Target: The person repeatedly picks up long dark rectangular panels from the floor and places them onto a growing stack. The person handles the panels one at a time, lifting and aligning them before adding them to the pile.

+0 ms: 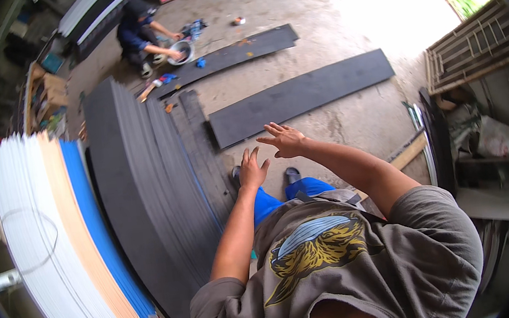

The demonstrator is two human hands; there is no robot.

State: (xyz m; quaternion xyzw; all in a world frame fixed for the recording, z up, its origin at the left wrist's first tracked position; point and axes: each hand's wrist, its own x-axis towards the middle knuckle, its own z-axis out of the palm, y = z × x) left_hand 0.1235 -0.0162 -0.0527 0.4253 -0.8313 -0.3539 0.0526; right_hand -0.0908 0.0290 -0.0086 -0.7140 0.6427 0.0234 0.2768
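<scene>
My left hand [254, 170] is held out in front of my body with its fingers apart and nothing in it. Just to its right and a little farther out, my right hand [286, 139] is spread open and empty. Past the right hand's fingertips lies a long dark grey board [304, 95] on the floor; I cannot tell whether the hand touches it. Left of my left hand rises a big stack of dark grey boards [129, 192], with several dark strips [195, 123] along its near side.
Farther left stand stacks of white sheets [36, 228], peach sheets [84, 235] and blue sheets [101, 220]. A co-worker [139, 37] squats at the back over a bucket [181, 52], beside another dark board [236, 54]. A metal grille [473, 43] leans at the right.
</scene>
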